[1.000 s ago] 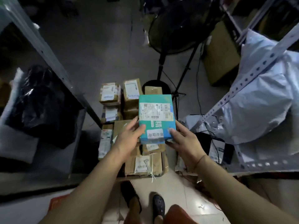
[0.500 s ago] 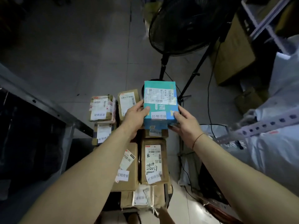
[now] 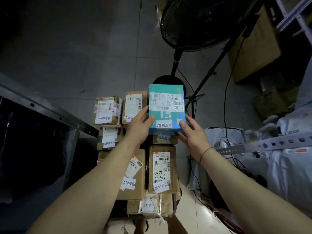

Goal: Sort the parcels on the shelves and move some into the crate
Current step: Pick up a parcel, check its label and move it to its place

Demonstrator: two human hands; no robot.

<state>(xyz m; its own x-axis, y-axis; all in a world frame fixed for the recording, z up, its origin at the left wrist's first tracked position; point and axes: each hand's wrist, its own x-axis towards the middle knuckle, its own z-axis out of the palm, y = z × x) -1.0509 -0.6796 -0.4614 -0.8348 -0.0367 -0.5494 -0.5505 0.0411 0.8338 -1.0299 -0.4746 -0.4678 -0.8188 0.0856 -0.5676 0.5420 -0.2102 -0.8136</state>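
Both hands hold a teal rectangular cardboard parcel (image 3: 166, 109) with a white shipping label on its upper face and a smaller white sticker printed with Chinese characters near its lower edge. The left hand (image 3: 140, 127) clamps the parcel's left side, thumb on the top face; the right hand (image 3: 192, 134) clamps its lower right corner, thumb on the top face and fingers underneath. A thin red cord circles the right wrist.

The teal parcel sits above the far right part of a pile of brown cardboard parcels (image 3: 133, 149) stacked on the grey tiled floor (image 3: 84, 56). Whether it touches the brown parcels beneath cannot be told. Most of the brown parcels carry white shipping labels and the same white character sticker. One tall brown parcel with handwritten black numbers (image 3: 161, 169) lies just below the teal one, nearer the person.

A black pedestal fan (image 3: 194, 24) stands on the floor beyond the pile, its round base partly hidden behind the teal parcel. A grey metal shelf frame (image 3: 50, 110) runs along the left. On the right, a perforated white metal shelf rail (image 3: 270, 144) crosses over grey plastic mailer bags (image 3: 287, 174).
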